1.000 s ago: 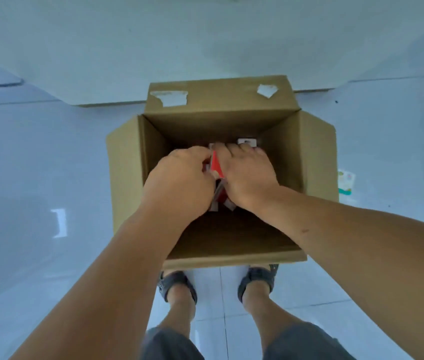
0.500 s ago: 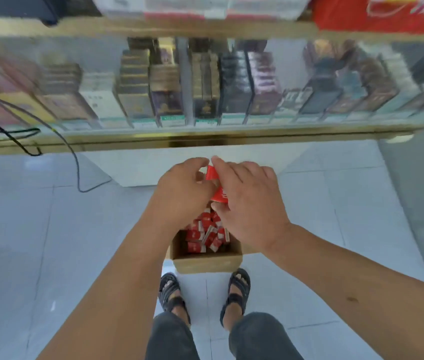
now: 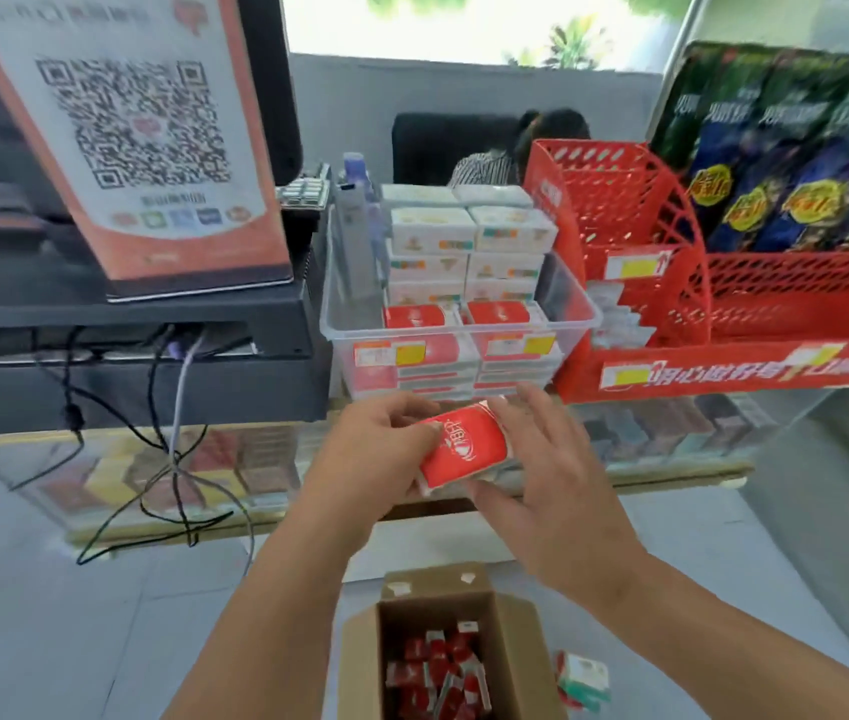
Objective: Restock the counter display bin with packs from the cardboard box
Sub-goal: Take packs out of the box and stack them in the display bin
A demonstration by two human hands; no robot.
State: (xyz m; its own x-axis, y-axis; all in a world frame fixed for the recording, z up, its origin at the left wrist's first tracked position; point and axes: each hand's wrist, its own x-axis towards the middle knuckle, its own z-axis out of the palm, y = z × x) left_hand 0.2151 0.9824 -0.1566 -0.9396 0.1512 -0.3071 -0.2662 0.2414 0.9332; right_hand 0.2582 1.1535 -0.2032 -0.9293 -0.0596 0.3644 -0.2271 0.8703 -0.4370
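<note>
I hold a red pack (image 3: 466, 449) with white lettering between both hands, just in front of the counter edge. My left hand (image 3: 375, 449) grips its left side, thumb on top. My right hand (image 3: 547, 459) holds its right side with fingers spread along the edge. Beyond it stands the clear display bin (image 3: 339, 324), with red packs in its front rows and white packs stacked behind. The open cardboard box (image 3: 510, 646) sits on the floor below my arms, with several red packs loose inside.
A red mesh rack (image 3: 671, 283) with snack bags stands right of the bin. Left of the bin is a black stand (image 3: 152, 314) with a QR-code sign and hanging cables (image 3: 178, 459). A person sits behind the counter. One loose pack (image 3: 583, 678) lies on the floor beside the box.
Both hands came up out of the box with the red pack and rose to counter height. My view lifted from the floor to the counter display.
</note>
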